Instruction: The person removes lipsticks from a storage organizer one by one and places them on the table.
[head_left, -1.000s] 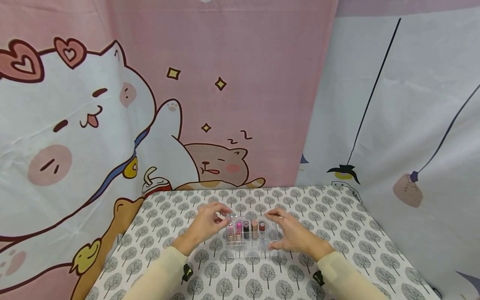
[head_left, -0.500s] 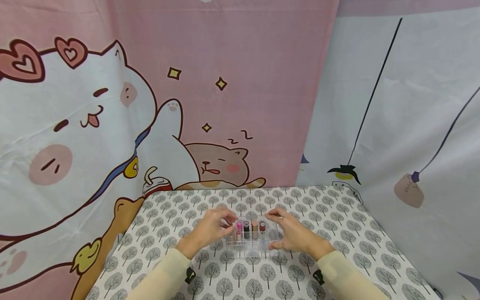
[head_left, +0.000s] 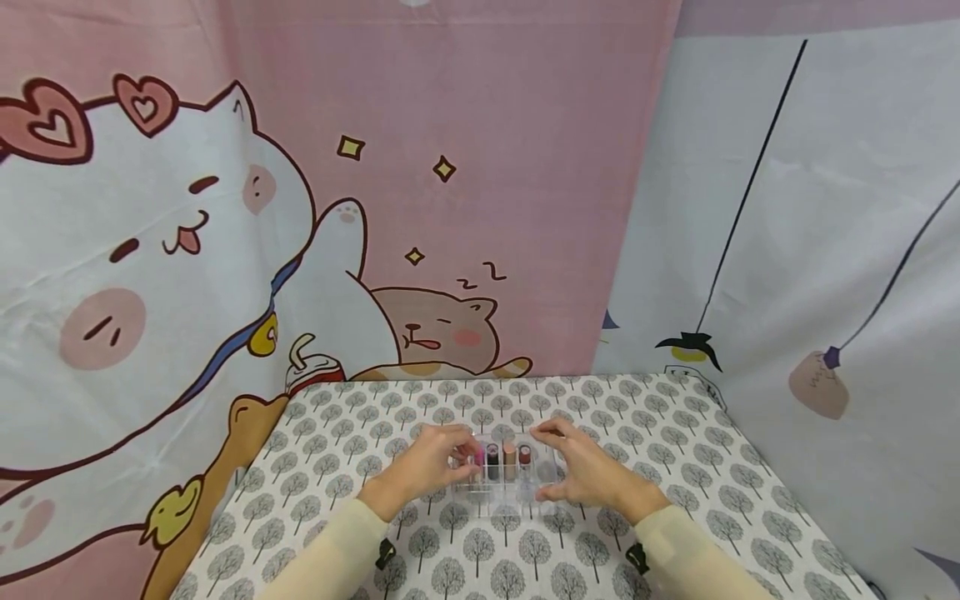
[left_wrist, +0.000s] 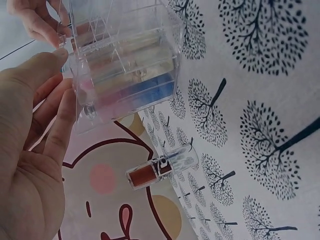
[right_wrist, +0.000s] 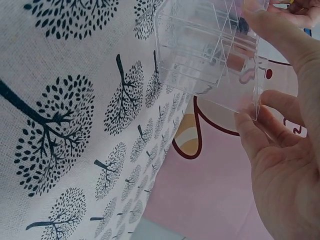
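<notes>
A clear plastic lipstick organizer (head_left: 502, 503) sits on the tablecloth, divided into small compartments. Its tubes include a black one (head_left: 492, 462), a rose-gold one (head_left: 510, 461) and one with a dark red top (head_left: 524, 455). My left hand (head_left: 435, 460) is over the organizer's left end, thumb and fingers parted around the tube tops; a magenta tube (head_left: 480, 457) shows partly at its fingertips. At the other end my right hand (head_left: 588, 471) grips the organizer, thumb on the near side and fingers on the far side. The left hand hides the leftmost tubes in the head view.
In the left wrist view, a clear tube with a reddish-brown end (left_wrist: 142, 175) appears beyond the organizer. The tree-print tablecloth (head_left: 420, 542) spreads around it. A pink cartoon-cat curtain (head_left: 525, 208) hangs behind the table, with a pale curtain (head_left: 750, 208) on the right.
My left hand has moved rightward and slightly nearer along the organizer, covering the left tubes. The right hand has kept its place at the right end.
</notes>
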